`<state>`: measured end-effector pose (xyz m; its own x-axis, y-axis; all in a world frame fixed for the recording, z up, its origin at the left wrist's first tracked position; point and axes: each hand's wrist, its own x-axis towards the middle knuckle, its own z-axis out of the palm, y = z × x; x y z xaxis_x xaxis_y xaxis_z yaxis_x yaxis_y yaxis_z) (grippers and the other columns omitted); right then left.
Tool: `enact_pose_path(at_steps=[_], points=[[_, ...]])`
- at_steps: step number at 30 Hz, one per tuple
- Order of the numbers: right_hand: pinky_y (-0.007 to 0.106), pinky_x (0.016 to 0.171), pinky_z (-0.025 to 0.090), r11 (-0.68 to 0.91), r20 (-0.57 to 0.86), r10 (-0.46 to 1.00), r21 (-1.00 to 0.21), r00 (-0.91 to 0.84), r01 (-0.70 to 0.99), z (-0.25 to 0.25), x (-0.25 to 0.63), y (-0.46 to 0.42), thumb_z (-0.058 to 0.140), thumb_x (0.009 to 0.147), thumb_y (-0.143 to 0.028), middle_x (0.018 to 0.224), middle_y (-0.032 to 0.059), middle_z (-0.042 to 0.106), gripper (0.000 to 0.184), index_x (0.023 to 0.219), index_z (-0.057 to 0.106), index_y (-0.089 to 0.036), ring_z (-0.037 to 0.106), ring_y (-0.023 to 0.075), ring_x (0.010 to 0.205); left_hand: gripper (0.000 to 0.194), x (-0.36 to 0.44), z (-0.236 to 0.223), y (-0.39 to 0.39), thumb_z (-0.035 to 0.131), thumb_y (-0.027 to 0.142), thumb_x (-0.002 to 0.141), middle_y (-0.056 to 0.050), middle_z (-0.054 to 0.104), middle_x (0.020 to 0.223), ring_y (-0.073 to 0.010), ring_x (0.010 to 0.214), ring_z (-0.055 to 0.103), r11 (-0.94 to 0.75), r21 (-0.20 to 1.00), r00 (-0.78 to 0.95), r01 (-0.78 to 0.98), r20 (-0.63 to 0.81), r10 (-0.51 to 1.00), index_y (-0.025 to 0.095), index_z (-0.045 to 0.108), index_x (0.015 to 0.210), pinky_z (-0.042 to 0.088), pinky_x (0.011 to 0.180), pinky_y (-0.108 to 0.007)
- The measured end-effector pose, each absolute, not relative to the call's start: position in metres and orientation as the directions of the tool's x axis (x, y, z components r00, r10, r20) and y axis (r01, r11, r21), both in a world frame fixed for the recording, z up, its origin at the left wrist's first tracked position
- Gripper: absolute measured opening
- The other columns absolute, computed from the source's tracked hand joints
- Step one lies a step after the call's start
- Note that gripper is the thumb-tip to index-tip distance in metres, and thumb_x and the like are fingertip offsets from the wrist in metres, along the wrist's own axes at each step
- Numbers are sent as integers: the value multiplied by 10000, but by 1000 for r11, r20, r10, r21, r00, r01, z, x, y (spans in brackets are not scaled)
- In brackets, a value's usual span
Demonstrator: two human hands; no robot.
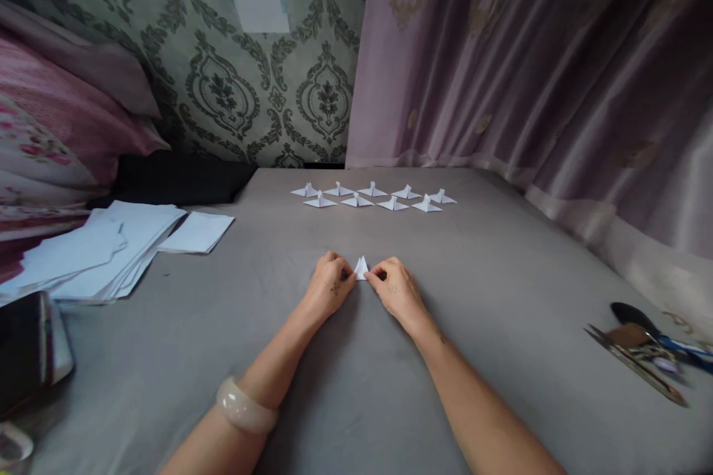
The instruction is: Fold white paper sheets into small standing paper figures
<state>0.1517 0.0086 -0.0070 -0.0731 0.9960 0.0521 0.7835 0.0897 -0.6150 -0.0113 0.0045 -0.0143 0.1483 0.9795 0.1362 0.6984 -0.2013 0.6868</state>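
Between my two hands stands a small white folded paper piece (362,268), with pointed tips facing up. My left hand (333,282) pinches its left edge, thumb and fingers pressed together. On the opposite side, my right hand (394,288) pinches the right edge the same way. Both hands are low over the grey cloth surface (356,401). Farther back, several finished-looking white paper cranes (357,200) sit in two rows with wings spread. A pale bangle (246,407) circles my left forearm.
Stacked white paper sheets (111,260) and a smaller paper stack (197,231) lie at left, near a dark folded cloth (183,178). A dark-covered object (25,349) is at the left edge. Scissors (635,367) and other small tools lie at right, by the curtain (557,89).
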Motion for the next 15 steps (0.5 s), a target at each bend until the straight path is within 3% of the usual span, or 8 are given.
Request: enact_pose_path(at_steps=[3,6,9,15], points=[[255,751,408,128,88,992,-576,-95,807,-8,151,5,586,833,-299,872,45,613,134,770,638,-192,593,155,795,51,-10,-20,3,537,168,811,-64,526,924,-184,860,501,-265,637,161,723,218,963,155,570,848,432,764,-299],[244,729,401,198,134,980,-534,-149,822,-5,148,-2,516,883,-246,905,37,614,103,868,609,-204,595,154,823,142,-6,-17,-2,429,132,879,-63,550,944,-185,876,491,-381,518,279,766,266,923,158,563,918,433,786,-299],[250,691,391,238,123,971,-445,-204,863,3,143,-11,417,926,-184,976,34,624,185,954,597,-221,604,155,833,245,0,-6,-11,360,94,904,-73,583,949,-198,878,508,-422,371,383,827,177,907,149,593,958,444,794,-310],[286,666,409,317,6,947,-204,-322,926,19,139,-29,334,941,-127,1108,69,603,317,1121,577,-222,617,190,875,234,18,12,-28,419,96,882,-131,601,993,-261,941,536,-409,125,415,904,-22,910,96,621,1000,472,779,-366]])
